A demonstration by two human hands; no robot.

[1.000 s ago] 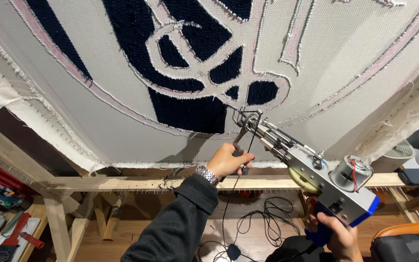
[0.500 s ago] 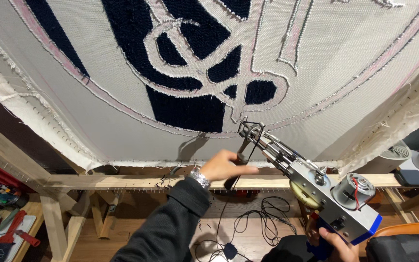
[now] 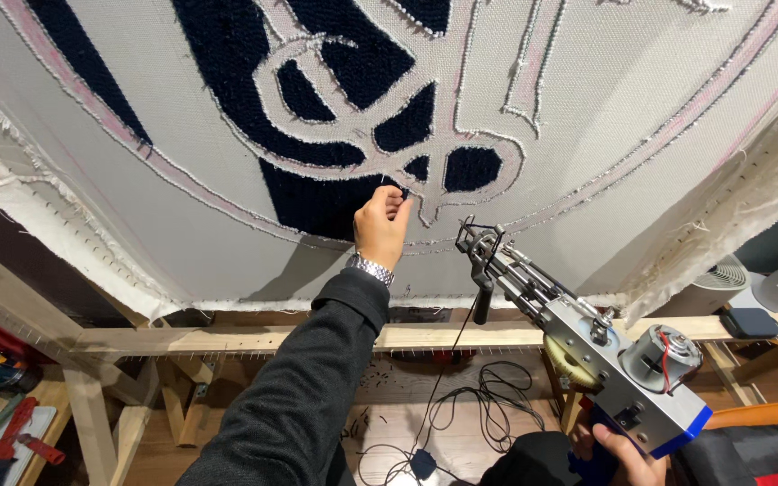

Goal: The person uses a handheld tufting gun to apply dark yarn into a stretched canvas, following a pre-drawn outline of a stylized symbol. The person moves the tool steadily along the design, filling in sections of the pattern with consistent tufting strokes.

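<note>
Tufting gun (image 3: 587,346) sits nearest to us, low on the right, with our right hand (image 3: 623,454) closed around its blue grip and its needle end tilted up toward the cloth but apart from it. We judge the one-handed hold to be the weak point: if the wrist sags, the tip could swing into the sleeve or snag the cloth. Its black cord (image 3: 447,378) hangs down to loops on the floor, where a foot might catch it. Further out, our left hand (image 3: 382,225) reaches up with fingertips pinched together at the edge of the dark blue pile (image 3: 317,202), seemingly on a loose strand, though we cannot tell for sure. Pulling hard there could draw out stitches from the stretched cloth (image 3: 182,108) on its wooden frame (image 3: 227,337).
</note>
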